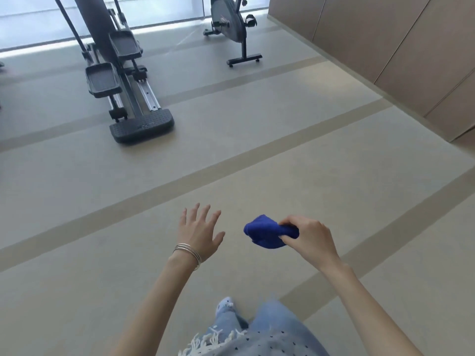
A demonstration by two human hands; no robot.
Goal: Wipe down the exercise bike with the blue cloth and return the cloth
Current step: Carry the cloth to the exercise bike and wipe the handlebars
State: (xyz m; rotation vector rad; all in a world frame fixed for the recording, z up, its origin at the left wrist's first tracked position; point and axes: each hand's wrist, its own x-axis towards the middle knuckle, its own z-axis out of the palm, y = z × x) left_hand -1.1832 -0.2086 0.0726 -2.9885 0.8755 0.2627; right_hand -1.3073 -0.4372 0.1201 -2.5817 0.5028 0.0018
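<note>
My right hand [309, 236] pinches a bunched blue cloth [264, 232] in the air above the floor, low in the view. To its left, my left hand [199, 231] is held out with fingers spread, holding nothing, silver bangles on the wrist. The grey exercise bike [231, 24] stands far off at the top of the view, near the window, well beyond both hands. Only its lower body, pedals and base legs show.
A black elliptical trainer [120, 80] stands at the upper left, its rear step [142, 125] jutting toward me. Wooden wall panels [401, 47] run along the right. Grey floor with beige stripes [180, 181] stretches between me and the machines.
</note>
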